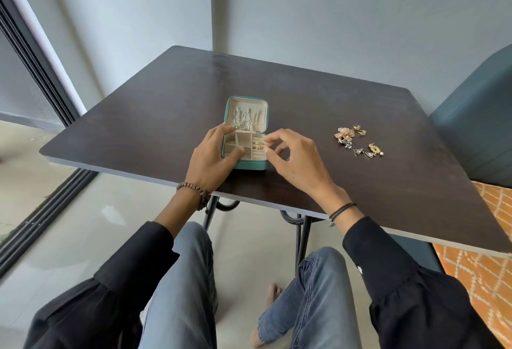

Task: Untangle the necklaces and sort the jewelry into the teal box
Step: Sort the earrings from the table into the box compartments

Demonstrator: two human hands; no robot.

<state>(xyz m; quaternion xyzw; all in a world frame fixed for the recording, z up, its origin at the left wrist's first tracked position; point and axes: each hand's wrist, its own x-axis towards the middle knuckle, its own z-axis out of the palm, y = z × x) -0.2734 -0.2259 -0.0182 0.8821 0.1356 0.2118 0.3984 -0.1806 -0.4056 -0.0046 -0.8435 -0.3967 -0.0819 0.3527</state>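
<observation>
A dark, smooth wooden table (291, 105) fills the middle of the frame. At its centre the teal box (245, 132) lies open, small and light, its pale padded lining cut into compartments; it is best steadied by its walls. Thin, limp necklaces (246, 121) hang inside the lid. The left hand (212, 157) rests spread on the box. The right hand (293, 157) is pinched at the rings (259, 145); whether anything is held cannot be told. Loose earrings (357, 141), hard and tiny, lie at centre right.
</observation>
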